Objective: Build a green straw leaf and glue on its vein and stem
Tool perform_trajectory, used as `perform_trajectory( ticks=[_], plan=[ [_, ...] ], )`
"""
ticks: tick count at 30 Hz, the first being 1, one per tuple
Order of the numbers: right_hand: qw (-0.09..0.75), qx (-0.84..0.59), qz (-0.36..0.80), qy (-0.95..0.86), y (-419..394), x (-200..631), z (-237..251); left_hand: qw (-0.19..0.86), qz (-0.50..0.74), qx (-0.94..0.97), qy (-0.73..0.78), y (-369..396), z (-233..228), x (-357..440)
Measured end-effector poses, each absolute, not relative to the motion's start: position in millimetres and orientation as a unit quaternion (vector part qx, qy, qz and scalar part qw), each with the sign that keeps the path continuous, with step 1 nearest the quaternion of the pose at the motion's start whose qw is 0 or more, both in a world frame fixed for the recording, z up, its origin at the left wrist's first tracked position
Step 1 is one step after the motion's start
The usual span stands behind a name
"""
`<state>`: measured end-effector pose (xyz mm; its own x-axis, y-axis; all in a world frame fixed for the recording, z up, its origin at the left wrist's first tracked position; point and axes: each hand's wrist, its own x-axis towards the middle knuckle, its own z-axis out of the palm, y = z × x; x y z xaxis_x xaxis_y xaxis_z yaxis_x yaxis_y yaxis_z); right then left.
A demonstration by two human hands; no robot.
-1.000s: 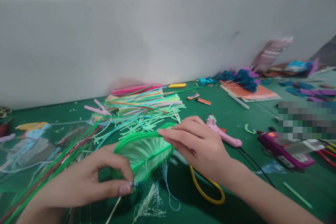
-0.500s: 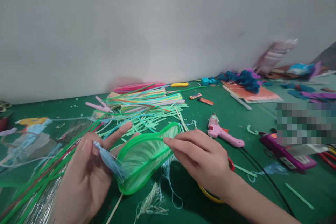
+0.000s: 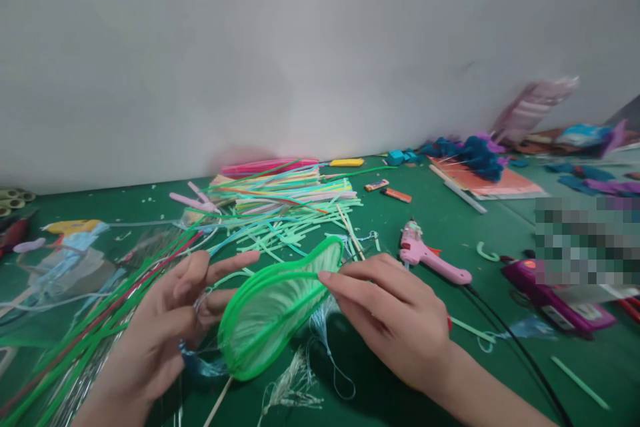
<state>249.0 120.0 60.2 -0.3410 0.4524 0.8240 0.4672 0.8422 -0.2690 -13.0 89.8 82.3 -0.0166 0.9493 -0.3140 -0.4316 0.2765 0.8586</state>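
Note:
A green fan-shaped frame (image 3: pixel 273 310) with pale threads stretched across it sits between my hands, on a thin wooden stick (image 3: pixel 216 403). My right hand (image 3: pixel 395 313) pinches its right rim with fingertips. My left hand (image 3: pixel 163 320) is at the frame's left side, fingers spread, thumb and fingers around a light blue tassel (image 3: pixel 200 365) hanging by the frame's lower end. Pale tassels (image 3: pixel 295 387) lie on the green table (image 3: pixel 450 227) just below the frame.
A heap of coloured paper strips (image 3: pixel 280 207) lies behind the frame, long green rods (image 3: pixel 90 333) at left. A pink glue gun (image 3: pixel 430 257) and a purple one (image 3: pixel 555 293) lie at right. Lighters (image 3: pixel 397 195), blue and purple scraps (image 3: pixel 470 153) sit by the white wall (image 3: pixel 300 80).
My left hand lowered and turned; the blue tassel went from raised beside the frame's left edge down to its lower end. My right hand stayed pinching the rim.

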Motion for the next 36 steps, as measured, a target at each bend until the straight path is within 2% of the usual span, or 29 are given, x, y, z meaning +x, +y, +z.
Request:
perform_trajectory(
  ticks=[6,11,14,25,36],
  plan=[
    [0.506,-0.280,-0.009,-0.816,119,247,56,0.556,0.524,0.388,0.516,88,74,-11],
    [0.511,-0.282,-0.009,-0.812,117,247,55,0.292,0.517,0.501,0.629,76,78,5],
    [0.513,-0.285,-0.009,-0.810,116,246,56,0.198,0.471,0.586,0.629,73,80,6],
    [0.512,-0.305,-0.016,-0.803,113,240,50,0.087,0.441,0.704,0.550,77,80,-5],
    [0.495,-0.305,-0.042,-0.813,110,239,42,0.047,0.448,0.664,0.597,73,75,-4]
  ],
)
